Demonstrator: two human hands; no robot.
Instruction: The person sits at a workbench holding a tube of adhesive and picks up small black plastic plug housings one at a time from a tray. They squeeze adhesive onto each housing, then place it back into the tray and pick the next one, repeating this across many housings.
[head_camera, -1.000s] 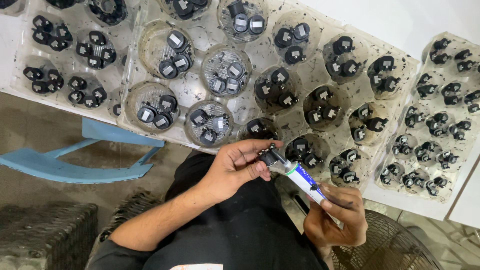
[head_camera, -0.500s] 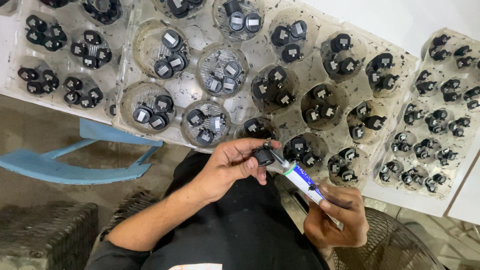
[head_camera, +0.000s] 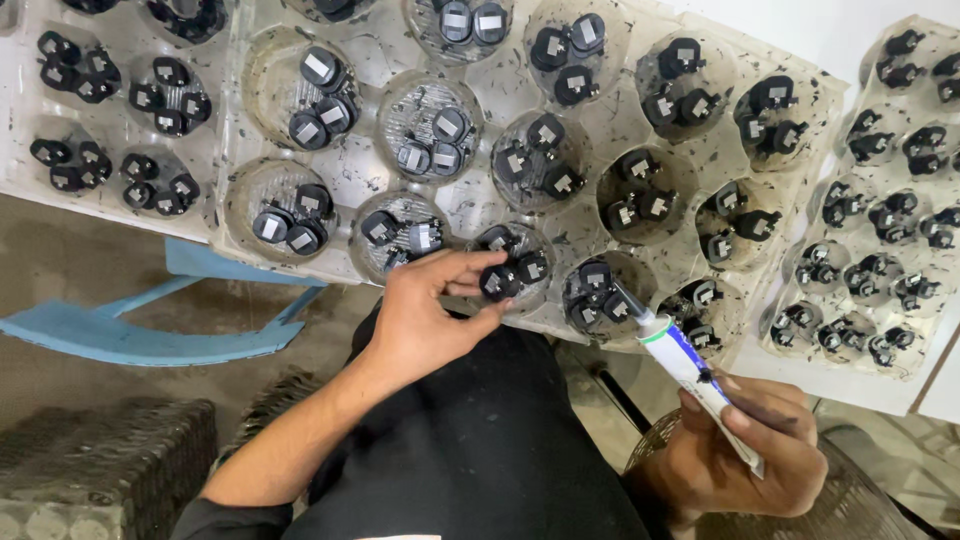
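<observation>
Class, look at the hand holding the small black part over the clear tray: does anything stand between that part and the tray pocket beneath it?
Nothing visible does. The left hand pinches the small black part right at the clear tray pocket, where other black parts already sit beside it. The adhesive tube in the right hand stays off to the side.

The small part (head_camera: 497, 282) I pinch is black. My tube (head_camera: 690, 368) is white with a blue band and a clear tip. The trays (head_camera: 370, 180) are clear plastic, speckled dark. My trousers (head_camera: 470, 450) are black; the stool (head_camera: 150, 330) is pale blue.
</observation>
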